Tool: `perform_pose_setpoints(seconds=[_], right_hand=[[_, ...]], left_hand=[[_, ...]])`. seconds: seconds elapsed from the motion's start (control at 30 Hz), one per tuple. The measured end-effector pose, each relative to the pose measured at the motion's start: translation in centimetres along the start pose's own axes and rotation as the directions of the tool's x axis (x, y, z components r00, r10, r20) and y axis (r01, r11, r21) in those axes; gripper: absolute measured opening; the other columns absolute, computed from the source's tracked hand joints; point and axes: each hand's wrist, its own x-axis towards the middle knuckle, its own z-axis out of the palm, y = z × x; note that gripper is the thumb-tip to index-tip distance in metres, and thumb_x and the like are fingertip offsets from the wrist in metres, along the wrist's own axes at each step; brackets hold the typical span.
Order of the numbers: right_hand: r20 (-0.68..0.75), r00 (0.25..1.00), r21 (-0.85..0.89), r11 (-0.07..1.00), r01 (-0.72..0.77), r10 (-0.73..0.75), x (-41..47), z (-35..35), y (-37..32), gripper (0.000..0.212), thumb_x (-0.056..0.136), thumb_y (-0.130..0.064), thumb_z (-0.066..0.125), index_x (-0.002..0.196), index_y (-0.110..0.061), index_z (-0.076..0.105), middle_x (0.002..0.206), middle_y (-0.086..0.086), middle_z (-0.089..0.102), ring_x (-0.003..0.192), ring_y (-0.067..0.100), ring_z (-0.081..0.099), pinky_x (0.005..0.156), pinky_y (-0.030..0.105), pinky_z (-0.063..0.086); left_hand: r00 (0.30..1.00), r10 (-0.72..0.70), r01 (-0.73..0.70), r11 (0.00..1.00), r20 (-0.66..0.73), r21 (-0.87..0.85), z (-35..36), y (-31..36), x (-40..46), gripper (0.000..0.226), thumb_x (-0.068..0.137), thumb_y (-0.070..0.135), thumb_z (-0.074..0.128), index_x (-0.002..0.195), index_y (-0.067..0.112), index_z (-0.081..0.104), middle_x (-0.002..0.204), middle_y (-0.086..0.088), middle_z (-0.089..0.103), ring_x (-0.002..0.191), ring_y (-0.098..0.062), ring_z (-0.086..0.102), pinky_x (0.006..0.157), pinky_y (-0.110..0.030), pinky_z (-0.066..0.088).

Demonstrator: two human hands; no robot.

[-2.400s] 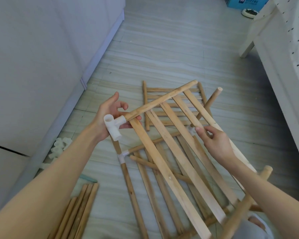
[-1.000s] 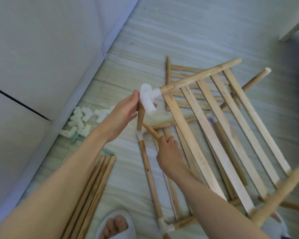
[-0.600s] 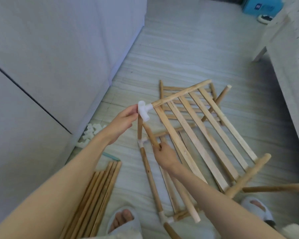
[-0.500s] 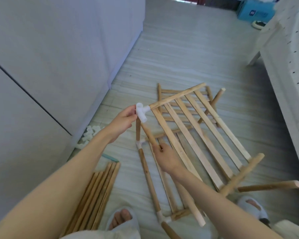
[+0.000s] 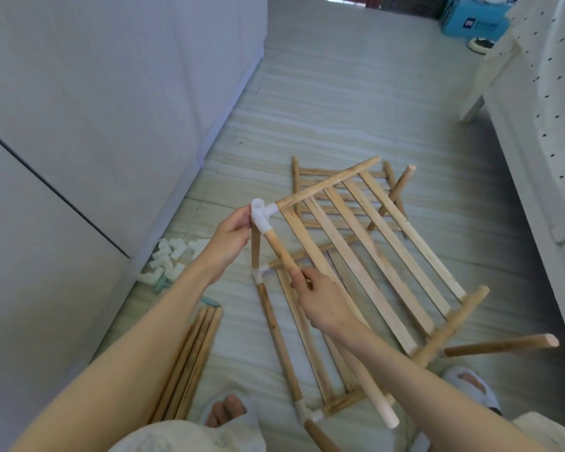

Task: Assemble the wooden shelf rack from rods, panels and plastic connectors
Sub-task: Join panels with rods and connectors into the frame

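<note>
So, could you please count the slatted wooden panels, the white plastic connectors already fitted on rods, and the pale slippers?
Slatted wooden panels: 3
White plastic connectors fitted on rods: 3
Pale slippers: 2
Total: 8

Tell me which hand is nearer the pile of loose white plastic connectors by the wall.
Left. The left hand holds the white connector on the slatted wooden panel, just right of the pile. The right hand grips a wooden rod farther right.
</note>
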Motion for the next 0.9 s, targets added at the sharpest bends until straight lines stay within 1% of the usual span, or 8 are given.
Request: perform_pose_setpoints(seconds=[0.07,0.17,0.27,0.33,0.6,0.7,0.8,0.9], right_hand=[[-0.019,0.999,-0.032,0.999,0.029,-0.029,0.2,0.0,-0.3,0.039,0.1,-0.037,0.036,0.089,-0.007,0.057,0.067,-0.005,0.049,0.059,0.008,0.046,0.049,0.01,0.034],[0.019,0.999,-0.03,0.999,0.035,-0.034,0.5,-0.3,-1.1,0.037,0.1,-0.034,0.037,0.091,-0.007,0.059,0.064,-0.006,0.046,0.057,0.009,0.044,0.043,0.01,0.029],[0.15,0.984,0.204,0.971,-0.126,0.097,0.9,-0.8,-1.8,0.032,0.1,-0.034,0.037,0.085,-0.012,0.055,0.061,-0.001,0.042,0.043,0.01,0.034,0.036,0.016,0.027],[0.223,0.962,0.328,0.917,-0.227,0.158,0.9,-0.9,-2.2,0.03,0.1,-0.034,0.038,0.084,-0.013,0.053,0.059,0.0,0.038,0.038,0.009,0.027,0.036,0.016,0.023],[0.373,0.916,0.529,0.778,-0.339,0.145,1.2,-1.0,-2.7,0.03,0.1,-0.036,0.04,0.089,-0.01,0.049,0.057,0.0,0.028,0.036,0.008,0.023,0.034,0.015,0.019],[0.396,0.907,0.542,0.761,-0.357,0.143,1.2,-0.7,-3.0,0.03,0.1,-0.037,0.038,0.092,-0.009,0.048,0.057,0.0,0.03,0.035,0.007,0.023,0.033,0.016,0.02],[0.418,0.9,0.565,0.74,-0.363,0.123,0.9,-0.5,-3.2,0.03,0.101,-0.036,0.037,0.093,-0.009,0.046,0.058,0.0,0.032,0.035,0.007,0.024,0.033,0.016,0.022],[0.419,0.899,0.602,0.702,-0.38,0.128,0.8,-0.6,-3.5,0.029,0.101,-0.033,0.038,0.096,-0.006,0.048,0.059,0.001,0.036,0.038,0.008,0.031,0.036,0.018,0.029]], left_hand=[[1.0,0.018,-0.018,1.0,-0.008,0.02,-0.1,-0.5,-0.1,0.065,0.083,-0.015,0.029,0.128,0.026,0.051,0.118,0.016,0.059,0.114,0.003,0.051,0.086,-0.014,0.039],[0.997,0.068,-0.066,0.997,-0.039,0.036,0.0,-1.0,-0.2,0.07,0.082,-0.018,0.028,0.13,0.029,0.049,0.123,0.016,0.055,0.119,0.002,0.048,0.096,-0.015,0.035],[0.993,0.111,-0.107,0.99,-0.033,0.092,0.3,-1.0,-0.2,0.07,0.085,-0.014,0.03,0.114,0.047,0.05,0.112,0.031,0.056,0.112,0.012,0.049,0.093,-0.007,0.035],[0.992,0.12,-0.115,0.988,-0.043,0.105,0.3,-1.0,-0.2,0.071,0.085,-0.014,0.03,0.117,0.047,0.047,0.112,0.031,0.055,0.109,0.017,0.048,0.088,-0.001,0.035],[0.991,0.132,-0.132,0.988,-0.001,0.076,0.4,-0.8,0.1,0.079,0.082,-0.018,0.028,0.107,0.055,0.046,0.109,0.039,0.052,0.105,0.026,0.045,0.083,0.003,0.035],[0.995,0.095,-0.098,0.991,0.039,0.092,0.5,-1.1,0.0,0.083,0.081,-0.019,0.027,0.114,0.057,0.036,0.115,0.043,0.041,0.112,0.025,0.037,0.092,-0.004,0.031],[0.995,0.072,-0.08,0.991,0.075,0.108,0.2,-1.2,-0.1,0.086,0.08,-0.02,0.025,0.13,0.05,0.027,0.129,0.033,0.034,0.125,0.011,0.032,0.1,-0.016,0.027],[0.99,0.06,-0.078,0.987,0.125,0.143,-0.1,-1.2,-0.7,0.089,0.081,-0.019,0.026,0.14,0.048,0.018,0.141,0.025,0.026,0.128,0.009,0.027,0.101,-0.016,0.025]])
